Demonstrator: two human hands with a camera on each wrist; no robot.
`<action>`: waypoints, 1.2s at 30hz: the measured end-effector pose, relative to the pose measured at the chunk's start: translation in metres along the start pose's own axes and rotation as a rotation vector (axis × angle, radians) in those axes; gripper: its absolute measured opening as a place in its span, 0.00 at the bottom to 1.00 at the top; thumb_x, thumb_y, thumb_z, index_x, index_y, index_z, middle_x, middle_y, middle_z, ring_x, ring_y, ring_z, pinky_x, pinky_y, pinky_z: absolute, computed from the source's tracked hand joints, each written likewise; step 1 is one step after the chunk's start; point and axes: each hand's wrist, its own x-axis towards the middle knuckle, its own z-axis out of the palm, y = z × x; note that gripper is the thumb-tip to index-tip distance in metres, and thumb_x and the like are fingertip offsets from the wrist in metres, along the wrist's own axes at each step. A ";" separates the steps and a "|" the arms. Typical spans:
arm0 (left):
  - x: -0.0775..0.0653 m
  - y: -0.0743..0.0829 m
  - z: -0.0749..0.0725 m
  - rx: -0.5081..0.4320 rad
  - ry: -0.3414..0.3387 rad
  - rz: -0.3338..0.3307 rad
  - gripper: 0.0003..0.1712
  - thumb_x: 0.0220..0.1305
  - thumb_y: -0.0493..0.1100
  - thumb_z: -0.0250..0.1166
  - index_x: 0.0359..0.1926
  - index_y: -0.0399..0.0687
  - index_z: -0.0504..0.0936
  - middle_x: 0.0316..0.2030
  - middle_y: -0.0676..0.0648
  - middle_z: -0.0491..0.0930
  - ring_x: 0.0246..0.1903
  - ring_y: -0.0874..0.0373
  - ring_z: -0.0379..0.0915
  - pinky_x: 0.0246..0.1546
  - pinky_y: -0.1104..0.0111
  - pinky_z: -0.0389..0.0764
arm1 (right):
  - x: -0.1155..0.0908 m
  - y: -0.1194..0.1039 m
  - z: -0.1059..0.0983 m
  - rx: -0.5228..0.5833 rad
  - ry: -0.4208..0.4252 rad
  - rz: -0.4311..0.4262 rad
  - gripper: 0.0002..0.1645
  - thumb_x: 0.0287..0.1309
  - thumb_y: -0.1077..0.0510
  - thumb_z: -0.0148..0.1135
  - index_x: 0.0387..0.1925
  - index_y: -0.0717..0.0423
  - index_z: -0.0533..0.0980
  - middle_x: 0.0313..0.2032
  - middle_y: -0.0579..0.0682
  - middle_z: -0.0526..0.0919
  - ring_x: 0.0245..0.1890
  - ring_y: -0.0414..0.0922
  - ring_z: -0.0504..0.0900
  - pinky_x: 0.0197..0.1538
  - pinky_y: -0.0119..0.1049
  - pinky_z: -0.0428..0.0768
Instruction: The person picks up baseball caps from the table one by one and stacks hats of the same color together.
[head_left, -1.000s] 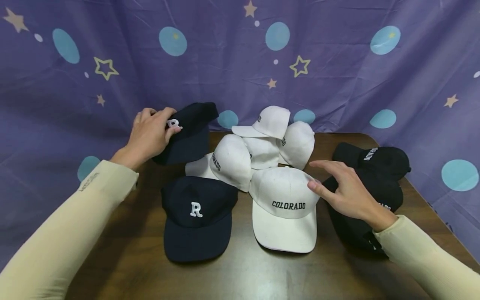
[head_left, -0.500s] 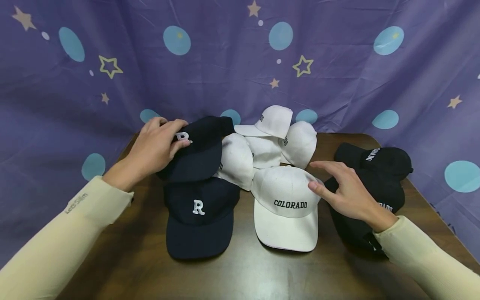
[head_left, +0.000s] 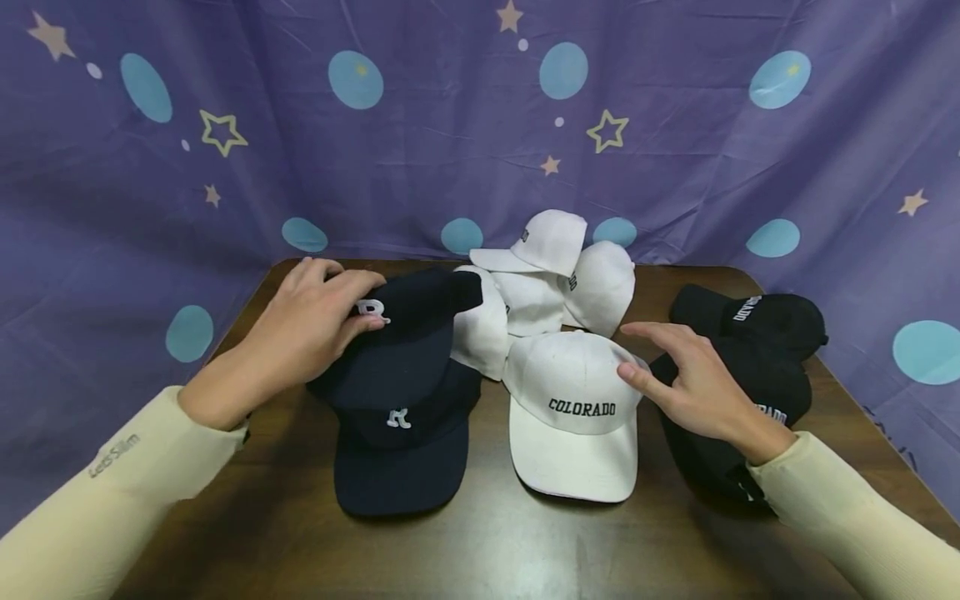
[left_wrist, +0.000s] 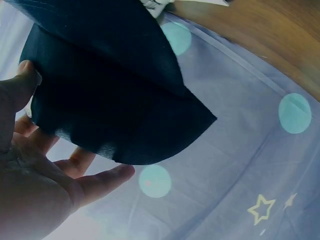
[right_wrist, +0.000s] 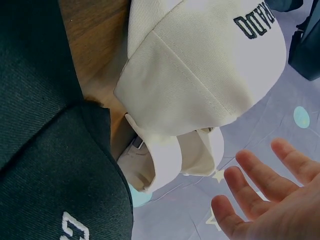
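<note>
My left hand (head_left: 300,329) pinches a navy cap (head_left: 401,358) by its crown, with the thumb beside the white R on its front. In the left wrist view the cap's dark crown and brim (left_wrist: 110,105) lie between thumb and fingers. Below it, a second navy cap (head_left: 401,479) rests on the table, its crown and part of its R covered by the held cap's brim. My right hand (head_left: 697,387) hovers at the right side of a white COLORADO cap (head_left: 573,458), fingers apart and relaxed. Nothing lies between those fingers in the right wrist view.
Several more white caps (head_left: 551,242) are heaped behind the front white one. Black caps (head_left: 780,321) are piled along the right of the wooden table (head_left: 517,550), partly behind my right hand. A purple star-patterned curtain (head_left: 465,158) hangs behind the table.
My left hand has brought the navy cap down and to the right, from the back left onto the front navy cap, whose R it now partly covers. My right hand has stayed in place.
</note>
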 end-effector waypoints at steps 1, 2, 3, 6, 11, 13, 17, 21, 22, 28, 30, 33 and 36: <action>-0.002 0.003 -0.001 0.007 -0.008 0.005 0.25 0.64 0.45 0.72 0.60 0.42 0.79 0.52 0.41 0.82 0.53 0.34 0.71 0.65 0.35 0.63 | 0.000 0.000 0.000 0.001 0.000 0.001 0.32 0.65 0.47 0.68 0.66 0.55 0.75 0.63 0.55 0.79 0.58 0.56 0.74 0.59 0.64 0.65; -0.005 0.006 -0.002 0.013 -0.018 0.009 0.25 0.64 0.45 0.72 0.60 0.42 0.79 0.52 0.41 0.81 0.54 0.34 0.71 0.66 0.34 0.61 | 0.000 0.000 0.001 0.002 -0.001 0.001 0.32 0.65 0.47 0.68 0.66 0.55 0.75 0.63 0.55 0.78 0.59 0.55 0.74 0.59 0.63 0.65; -0.007 0.008 -0.003 0.023 -0.026 0.012 0.25 0.64 0.45 0.72 0.59 0.42 0.79 0.52 0.42 0.82 0.54 0.33 0.71 0.67 0.33 0.58 | 0.000 0.000 0.001 0.003 -0.001 0.001 0.32 0.65 0.47 0.68 0.66 0.55 0.75 0.63 0.55 0.78 0.59 0.56 0.73 0.60 0.64 0.64; -0.012 0.016 -0.005 0.041 -0.040 0.029 0.26 0.63 0.46 0.73 0.59 0.44 0.78 0.52 0.43 0.82 0.55 0.34 0.72 0.68 0.31 0.56 | 0.000 0.000 0.001 0.006 -0.002 0.002 0.32 0.66 0.47 0.68 0.66 0.56 0.75 0.63 0.55 0.78 0.61 0.56 0.73 0.61 0.65 0.63; -0.021 0.027 -0.008 0.046 -0.047 0.077 0.25 0.61 0.45 0.75 0.57 0.46 0.78 0.49 0.45 0.83 0.52 0.37 0.73 0.68 0.31 0.56 | 0.000 -0.001 0.001 0.005 -0.005 0.001 0.32 0.66 0.47 0.68 0.66 0.56 0.75 0.63 0.55 0.78 0.60 0.56 0.73 0.60 0.62 0.65; -0.025 0.030 -0.007 0.051 -0.052 0.094 0.25 0.61 0.46 0.75 0.57 0.47 0.77 0.49 0.45 0.83 0.51 0.38 0.73 0.68 0.32 0.56 | 0.000 -0.002 0.001 0.004 -0.006 0.001 0.32 0.66 0.47 0.67 0.66 0.56 0.75 0.63 0.55 0.78 0.59 0.56 0.74 0.59 0.61 0.66; -0.032 0.036 0.000 0.085 -0.043 0.125 0.25 0.59 0.47 0.76 0.55 0.48 0.78 0.48 0.46 0.83 0.51 0.39 0.73 0.68 0.32 0.57 | 0.000 -0.003 0.001 0.004 -0.006 0.004 0.31 0.67 0.47 0.67 0.66 0.55 0.75 0.63 0.55 0.78 0.58 0.54 0.74 0.59 0.61 0.65; -0.041 0.038 0.015 0.135 -0.034 0.139 0.27 0.58 0.48 0.77 0.55 0.47 0.79 0.49 0.46 0.83 0.52 0.37 0.74 0.68 0.33 0.58 | -0.001 -0.004 0.002 0.005 -0.010 0.012 0.31 0.67 0.46 0.67 0.66 0.54 0.75 0.63 0.55 0.78 0.56 0.54 0.74 0.60 0.62 0.64; -0.044 0.038 0.020 0.146 -0.038 0.139 0.27 0.58 0.49 0.77 0.56 0.47 0.80 0.50 0.46 0.83 0.52 0.37 0.74 0.68 0.33 0.58 | -0.002 -0.004 0.003 0.005 -0.011 0.015 0.31 0.67 0.46 0.66 0.66 0.54 0.75 0.63 0.56 0.78 0.55 0.53 0.75 0.60 0.62 0.64; -0.057 0.038 0.051 0.196 -0.058 0.115 0.31 0.58 0.52 0.77 0.59 0.46 0.80 0.56 0.44 0.81 0.54 0.37 0.73 0.68 0.33 0.59 | -0.002 -0.004 0.005 0.005 -0.017 0.026 0.31 0.67 0.46 0.66 0.66 0.54 0.75 0.63 0.56 0.78 0.55 0.54 0.75 0.61 0.64 0.63; -0.061 0.038 0.059 0.191 -0.057 0.094 0.34 0.59 0.54 0.77 0.62 0.45 0.79 0.58 0.43 0.79 0.56 0.36 0.71 0.67 0.33 0.59 | -0.002 -0.004 0.005 0.004 -0.020 0.028 0.31 0.67 0.46 0.66 0.66 0.54 0.75 0.63 0.56 0.78 0.56 0.54 0.75 0.61 0.64 0.63; -0.066 0.039 0.069 0.181 -0.073 0.058 0.47 0.57 0.61 0.76 0.71 0.45 0.72 0.66 0.40 0.73 0.62 0.35 0.67 0.67 0.33 0.60 | -0.002 -0.003 0.006 0.004 -0.025 0.034 0.31 0.67 0.45 0.66 0.66 0.54 0.75 0.63 0.57 0.78 0.58 0.55 0.74 0.61 0.65 0.63; -0.069 0.041 0.078 0.185 -0.109 0.021 0.60 0.55 0.69 0.74 0.78 0.45 0.60 0.73 0.37 0.64 0.68 0.32 0.60 0.67 0.32 0.59 | -0.002 -0.002 0.006 0.007 -0.027 0.038 0.31 0.67 0.45 0.66 0.66 0.54 0.75 0.64 0.57 0.77 0.59 0.56 0.73 0.62 0.66 0.61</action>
